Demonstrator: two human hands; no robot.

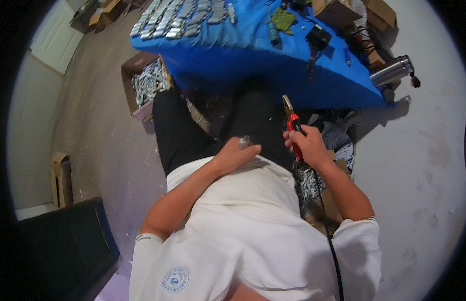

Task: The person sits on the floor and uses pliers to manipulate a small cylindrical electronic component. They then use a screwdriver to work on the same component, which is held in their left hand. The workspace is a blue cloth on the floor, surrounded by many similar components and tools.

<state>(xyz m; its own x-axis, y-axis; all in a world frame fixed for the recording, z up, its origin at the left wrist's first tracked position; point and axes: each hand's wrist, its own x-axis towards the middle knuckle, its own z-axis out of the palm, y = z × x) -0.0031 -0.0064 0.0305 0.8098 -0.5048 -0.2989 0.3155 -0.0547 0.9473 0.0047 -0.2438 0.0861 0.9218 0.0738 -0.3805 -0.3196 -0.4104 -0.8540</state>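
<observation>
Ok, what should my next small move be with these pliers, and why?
Probably bring the red-and-black-handled metal pliers leftward to the small, silvery, metallic-looking piece: your right hand grips the pliers, your left hand holds the piece, and the two tools of work are still apart.

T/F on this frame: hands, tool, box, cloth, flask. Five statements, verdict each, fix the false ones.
1. The right hand holds red-and-black pliers. True.
2. The left hand is empty. False: it holds a small silvery part.
3. Rows of silvery pieces lie on the blue cloth. True.
4. The open box stands on top of the blue cloth. False: it is beside the cloth, near the person's left knee.
5. The flask is left of the rows of pieces. False: it is to their right, at the cloth's right edge.
</observation>
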